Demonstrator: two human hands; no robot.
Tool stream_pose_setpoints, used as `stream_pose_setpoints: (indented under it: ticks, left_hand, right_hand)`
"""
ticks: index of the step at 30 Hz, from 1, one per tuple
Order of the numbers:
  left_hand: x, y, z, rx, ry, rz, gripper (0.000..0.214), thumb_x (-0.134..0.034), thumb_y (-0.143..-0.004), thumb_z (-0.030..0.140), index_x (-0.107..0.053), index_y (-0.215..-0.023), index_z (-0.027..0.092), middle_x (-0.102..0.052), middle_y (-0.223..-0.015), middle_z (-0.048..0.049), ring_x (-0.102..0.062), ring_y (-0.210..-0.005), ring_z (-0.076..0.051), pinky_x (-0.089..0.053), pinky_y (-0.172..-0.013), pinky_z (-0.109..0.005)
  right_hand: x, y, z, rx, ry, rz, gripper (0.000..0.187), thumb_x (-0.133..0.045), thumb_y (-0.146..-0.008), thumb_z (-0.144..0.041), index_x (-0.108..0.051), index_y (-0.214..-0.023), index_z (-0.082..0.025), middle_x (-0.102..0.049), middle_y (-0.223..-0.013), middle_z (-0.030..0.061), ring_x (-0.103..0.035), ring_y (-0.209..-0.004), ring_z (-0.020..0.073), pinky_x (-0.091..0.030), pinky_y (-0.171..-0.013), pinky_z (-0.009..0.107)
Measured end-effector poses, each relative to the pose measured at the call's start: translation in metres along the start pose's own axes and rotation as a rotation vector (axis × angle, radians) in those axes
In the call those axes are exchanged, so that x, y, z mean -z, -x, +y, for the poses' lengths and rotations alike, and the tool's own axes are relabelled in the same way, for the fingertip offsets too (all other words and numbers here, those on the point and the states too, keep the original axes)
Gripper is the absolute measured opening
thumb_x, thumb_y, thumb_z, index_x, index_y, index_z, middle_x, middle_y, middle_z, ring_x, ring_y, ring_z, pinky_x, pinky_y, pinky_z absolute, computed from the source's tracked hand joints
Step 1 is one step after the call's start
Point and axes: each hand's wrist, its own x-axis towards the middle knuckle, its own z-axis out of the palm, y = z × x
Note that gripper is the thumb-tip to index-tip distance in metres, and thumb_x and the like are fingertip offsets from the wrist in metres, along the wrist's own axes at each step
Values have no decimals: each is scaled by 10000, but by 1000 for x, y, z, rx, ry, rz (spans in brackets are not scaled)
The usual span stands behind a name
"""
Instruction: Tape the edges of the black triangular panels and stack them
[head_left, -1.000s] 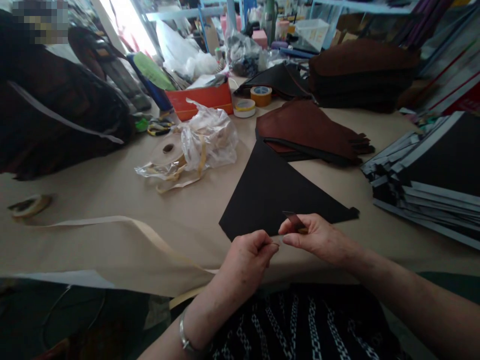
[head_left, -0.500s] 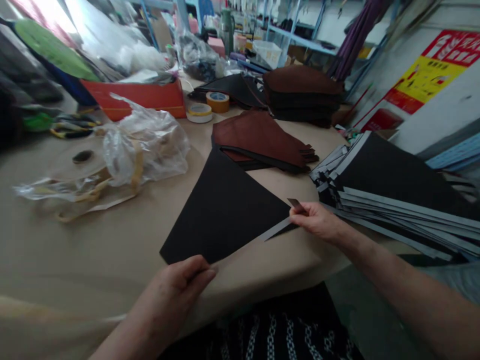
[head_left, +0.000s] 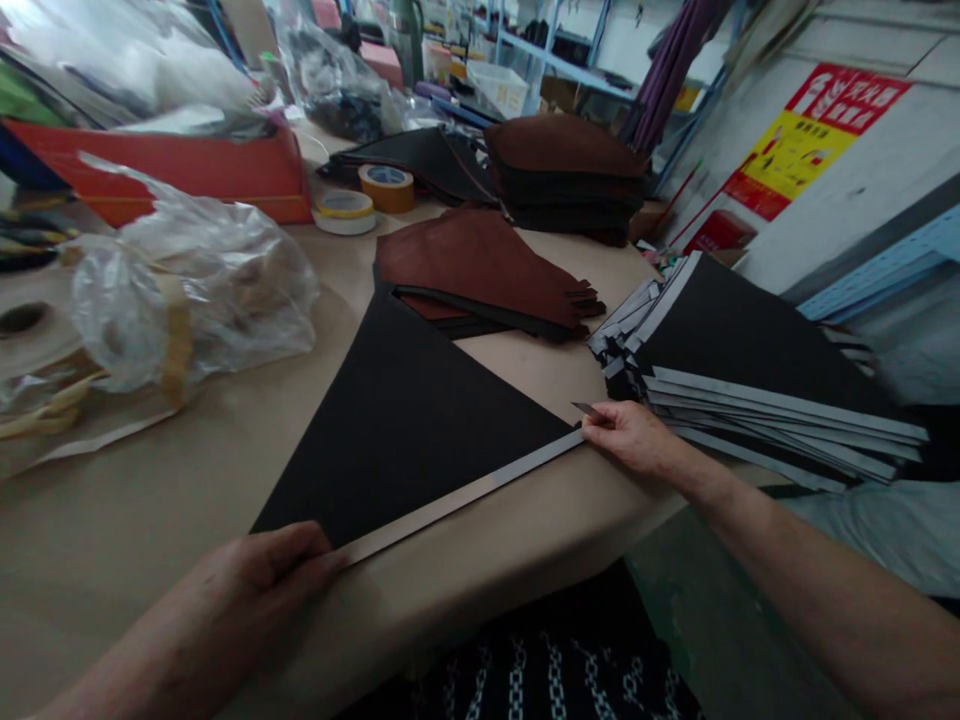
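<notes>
Grey strip [head_left: 457, 497] stretched between left hand [head_left: 247, 580] and right hand [head_left: 626, 438].

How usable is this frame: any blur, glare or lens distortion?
Head view: strip and right hand fairly sharp; left hand dim and soft; daylight blows out the top-left corner; the wide lens stretches the edges; the poster is slightly blurred.

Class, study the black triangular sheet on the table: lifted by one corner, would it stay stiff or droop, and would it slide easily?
Probably droops somewhat and feels light: the black triangular sheet looks thin and lies flat. It may slide easily, as the table covering looks smooth.
</notes>
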Motion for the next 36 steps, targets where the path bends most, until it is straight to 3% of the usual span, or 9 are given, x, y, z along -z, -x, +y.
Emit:
stream_pose_setpoints:
  ticks: [7,15,23,26,29,32,36]
  left_hand:
    - [-2,-4,-3,-17,-3,-4,412,-364,-753,552,-559,-634,209,-550,-571,18,-520,-595,-175,-338,-553,-235]
    - [3,0,9,11,-43,-13,431,-337,-708,567,-570,-655,209,-570,-591,3,-538,-603,-185,-350,-564,-246]
    - [3,2,11,-21,-38,15,437,-338,-700,574,-558,-628,204,-573,-584,-6,-524,-595,-182,-338,-564,-254]
    - [3,5,15,-19,-62,38,430,-336,-707,567,-551,-624,205,-557,-569,-6,-515,-588,-183,-328,-557,-254]
    - [4,8,21,-3,-80,33,421,-326,-709,556,-551,-636,208,-551,-574,-5,-524,-589,-184,-328,-553,-253]
    - [2,8,19,-43,-84,61,404,-347,-730,537,-547,-623,202,-548,-573,-4,-523,-579,-174,-325,-543,-247]
    - [-2,6,7,-116,-74,113,411,-380,-772,542,-553,-622,201,-530,-551,8,-484,-535,-147,-314,-521,-237]
  right_hand:
    - [1,1,-6,5,90,-1,181,-490,-784,-307,-546,-687,-164,-520,-606,-18,-456,-599,115,-312,-567,234]
    - [2,2,-11,52,251,-15,171,-462,-817,-275,-551,-715,-170,-574,-664,7,-504,-627,128,-324,-596,251]
    - [9,8,-19,2,362,42,143,-582,-776,-328,-538,-783,-191,-567,-673,10,-473,-598,125,-308,-565,258]
    - [8,9,-35,102,189,50,102,-546,-808,-291,-549,-790,-190,-547,-676,-4,-475,-630,117,-329,-604,258]
    - [0,2,-53,157,-203,-45,228,-527,-836,-379,-515,-727,-179,-461,-615,-29,-413,-563,86,-319,-545,234]
    - [-15,-11,-59,73,-536,-189,369,-561,-791,-531,-481,-703,-181,-354,-528,-68,-294,-440,53,-228,-424,211]
    - [-33,-23,-51,-19,-672,-219,471,-635,-692,-609,-451,-658,-177,-340,-491,-86,-233,-370,21,-149,-358,199]
